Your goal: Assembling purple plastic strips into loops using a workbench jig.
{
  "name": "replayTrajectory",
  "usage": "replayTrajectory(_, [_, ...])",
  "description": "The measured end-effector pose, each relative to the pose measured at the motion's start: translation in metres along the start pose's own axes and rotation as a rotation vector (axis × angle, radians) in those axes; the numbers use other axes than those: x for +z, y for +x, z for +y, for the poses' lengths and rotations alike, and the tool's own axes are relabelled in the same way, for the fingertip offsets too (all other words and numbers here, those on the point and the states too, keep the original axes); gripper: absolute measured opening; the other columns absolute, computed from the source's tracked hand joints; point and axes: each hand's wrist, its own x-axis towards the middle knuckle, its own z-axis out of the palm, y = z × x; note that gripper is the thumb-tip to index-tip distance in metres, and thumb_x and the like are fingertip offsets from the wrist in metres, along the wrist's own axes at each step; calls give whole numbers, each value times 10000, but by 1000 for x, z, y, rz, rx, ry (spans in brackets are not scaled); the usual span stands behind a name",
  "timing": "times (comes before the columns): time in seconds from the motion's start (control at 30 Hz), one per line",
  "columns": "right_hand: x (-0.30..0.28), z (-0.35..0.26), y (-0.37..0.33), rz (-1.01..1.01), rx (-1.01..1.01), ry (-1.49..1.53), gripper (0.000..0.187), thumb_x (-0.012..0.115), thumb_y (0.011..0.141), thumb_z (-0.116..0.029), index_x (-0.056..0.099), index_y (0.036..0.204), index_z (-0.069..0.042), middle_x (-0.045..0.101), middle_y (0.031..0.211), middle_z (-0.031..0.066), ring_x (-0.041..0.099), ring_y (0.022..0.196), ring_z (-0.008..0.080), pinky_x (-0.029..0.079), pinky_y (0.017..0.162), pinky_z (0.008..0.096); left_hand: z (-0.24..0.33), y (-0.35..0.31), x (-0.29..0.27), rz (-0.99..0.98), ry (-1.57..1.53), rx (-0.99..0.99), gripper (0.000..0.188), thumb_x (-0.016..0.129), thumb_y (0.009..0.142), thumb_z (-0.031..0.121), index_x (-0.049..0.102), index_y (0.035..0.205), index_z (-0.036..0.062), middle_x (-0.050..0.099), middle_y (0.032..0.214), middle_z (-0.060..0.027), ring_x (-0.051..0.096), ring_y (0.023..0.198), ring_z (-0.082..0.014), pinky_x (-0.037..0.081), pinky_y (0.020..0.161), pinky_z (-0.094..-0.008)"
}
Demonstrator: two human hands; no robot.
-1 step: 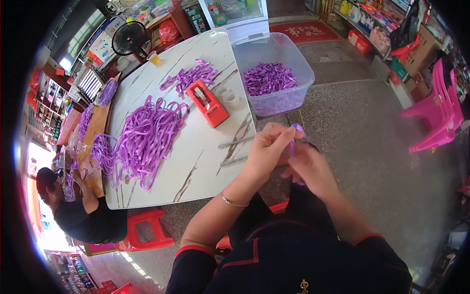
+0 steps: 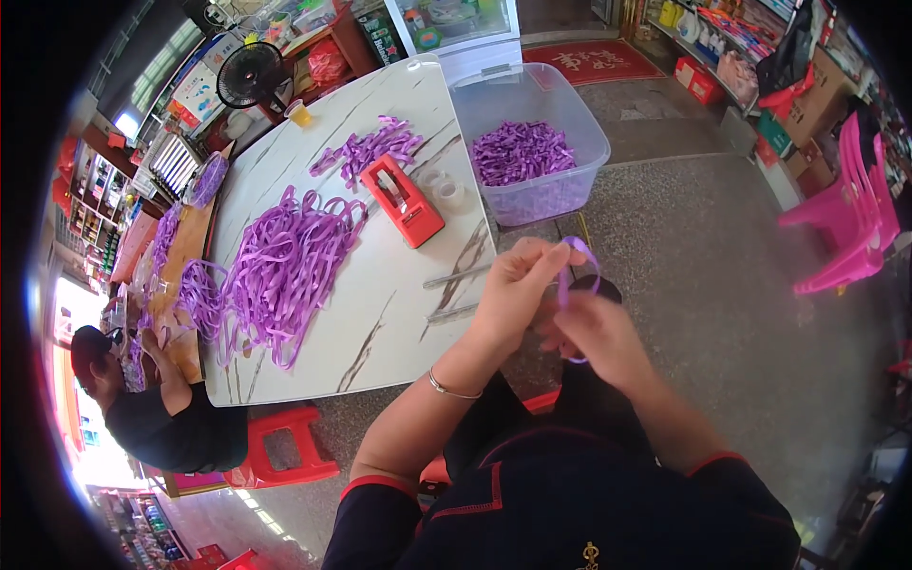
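Head view: two hands loop a purple ribbon.

Beside the big white bench (image 2: 380, 323) with its ribbon pile (image 2: 280, 271) and a clear tub (image 2: 532, 142), the left hand (image 2: 513, 285) and right hand (image 2: 594, 337) pinch the purple ribbon (image 2: 575, 261) with fingers pressed together. Best to hold the loop snug and flat.

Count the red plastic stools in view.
2: one red stool beside the table, another under the person, mostly hidden. More may be hidden.
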Motion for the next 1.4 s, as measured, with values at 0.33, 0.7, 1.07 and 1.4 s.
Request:
replayTrajectory(0.33, [-11,62,-61,-13,-194,-617,146,576,832,-128,626,871,3,629,745,147,635,665,253,489,576,302,17,16,-32,30,-460,-113,207,484,918,207,576,933,22,564,782,-22,538,675,-103,490,674,-269])
replayTrajectory(0.7, [-61,71,-92,29,-367,-988,106,598,798,-112,613,855,-23,625,808,116,617,717,280,508,631,340,12,9,-68,30,-415,-132,213,486,916,207,565,869,14,527,696,1,454,562,-68,402,533,-228])
replayTrajectory(1.07, [-115,43,-77,70,-518,-1390,131,589,750,-90,596,870,-39,623,891,114,617,816,275,513,685,344,27,-40,-94,-276,248,-447,241,512,897,169,592,754,-8,544,547,-14,505,426,-61,400,402,-168])
replayTrajectory(1.4, [-105,3,-55,396,-682,-1385,171,597,786,-82,610,948,-28,613,1030,138,610,874,288,499,731,342,22,-60,-89,-374,417,-391,191,524,892,131,627,847,-24,562,577,-17,492,440,-45,384,406,-164])
